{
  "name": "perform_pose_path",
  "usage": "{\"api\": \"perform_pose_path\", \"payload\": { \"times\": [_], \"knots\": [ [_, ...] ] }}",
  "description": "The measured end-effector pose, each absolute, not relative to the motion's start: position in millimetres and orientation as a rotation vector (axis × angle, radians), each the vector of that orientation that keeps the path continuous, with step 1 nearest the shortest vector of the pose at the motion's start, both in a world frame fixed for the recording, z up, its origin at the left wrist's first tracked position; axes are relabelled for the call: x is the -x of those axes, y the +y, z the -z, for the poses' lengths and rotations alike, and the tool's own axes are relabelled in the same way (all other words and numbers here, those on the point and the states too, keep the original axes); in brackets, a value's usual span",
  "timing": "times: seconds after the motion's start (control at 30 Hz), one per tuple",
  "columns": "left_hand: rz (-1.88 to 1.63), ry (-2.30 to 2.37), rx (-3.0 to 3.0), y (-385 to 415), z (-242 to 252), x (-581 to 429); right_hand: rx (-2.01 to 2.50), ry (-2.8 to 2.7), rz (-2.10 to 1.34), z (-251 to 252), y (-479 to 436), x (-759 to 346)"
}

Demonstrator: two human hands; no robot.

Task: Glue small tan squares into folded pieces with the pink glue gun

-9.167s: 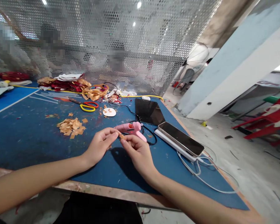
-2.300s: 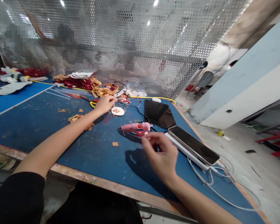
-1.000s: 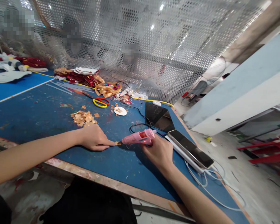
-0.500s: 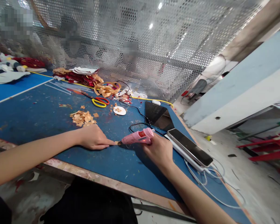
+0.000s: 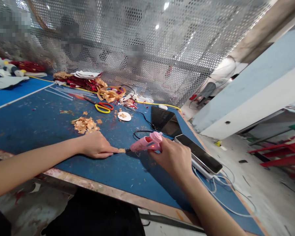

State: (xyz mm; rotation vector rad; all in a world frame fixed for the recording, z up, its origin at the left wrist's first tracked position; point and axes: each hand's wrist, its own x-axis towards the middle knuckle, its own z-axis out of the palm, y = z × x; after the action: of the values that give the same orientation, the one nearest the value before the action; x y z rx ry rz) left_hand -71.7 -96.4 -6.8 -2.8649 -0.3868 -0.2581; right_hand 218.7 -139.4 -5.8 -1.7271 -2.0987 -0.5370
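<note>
My right hand (image 5: 173,154) is wrapped round a pink hot glue gun (image 5: 145,143) with a small red light lit on its side. Its dark nozzle points left, close to the right edge of a small tan piece (image 5: 122,150) of thin material. On the blue tabletop, my left hand (image 5: 99,146) rests with its fingers closed and the index finger stretched, its tip pinning the left end of that piece. Just beyond my left hand lies a heap of similar tan pieces (image 5: 85,125). A white oval (image 5: 124,116) bearing tan bits sits farther back.
Red-and-yellow-handled scissors (image 5: 104,107) and clear glue sticks (image 5: 61,92) lie toward the back. At right are a black tablet-like slab (image 5: 165,121), a phone (image 5: 199,154) and white cables. A black cord runs behind the glue gun. Perforated metal sheeting (image 5: 127,29) borders the table's far side.
The glue gun's nozzle has drawn back slightly to the right, uncovering more of the tan piece. My left fingertip still presses it. The whole view has shifted a little.
</note>
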Motion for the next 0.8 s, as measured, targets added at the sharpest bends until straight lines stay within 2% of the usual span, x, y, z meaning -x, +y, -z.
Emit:
{"api": "perform_pose_path", "payload": {
  "times": [0.2, 0.37, 0.8],
  "knots": [
    [0.239, -0.325, 2.799, -97, 7, 72, 1.911, -1.866, 0.112, 3, -131, -222],
    [0.373, -0.265, 2.844, -97, 8, 72, 1.720, -1.872, -0.152, 22, -126, -216],
    [0.262, -0.360, 2.789, -101, 1, 68, 1.668, -1.944, -0.230, 31, -123, -215]
  ]
}}
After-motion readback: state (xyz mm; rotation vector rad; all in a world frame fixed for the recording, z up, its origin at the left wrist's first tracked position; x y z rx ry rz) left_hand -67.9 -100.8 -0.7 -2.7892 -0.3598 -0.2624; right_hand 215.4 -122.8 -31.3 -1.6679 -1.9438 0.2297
